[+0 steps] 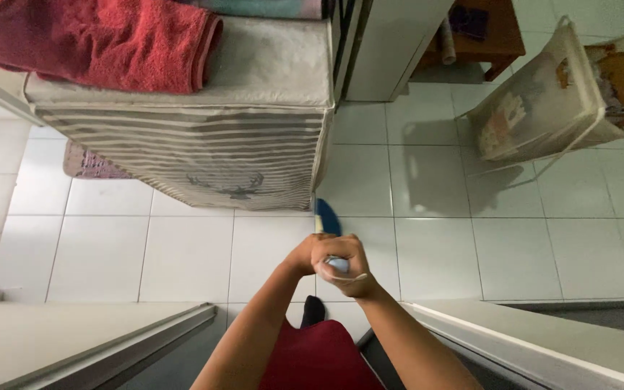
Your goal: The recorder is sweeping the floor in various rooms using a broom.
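Clasping one pale handle (339, 265), left hand (303, 254) and right hand (344, 267) grip closed, steadying its blue head (326, 216) beside the striped hamper (204, 155).

Bare tiled floor (456, 245) is seen from 1 to 4 o'clock of the clasped hands (337, 263), and again from 8 to 10 o'clock. The way at 11 to 12 o'clock is blocked by a striped fabric box (204, 155). At 2 o'clock a wire-framed hamper (543, 101) is stood, well apart. Door frames (529, 339) are met at 4 and 8 o'clock.
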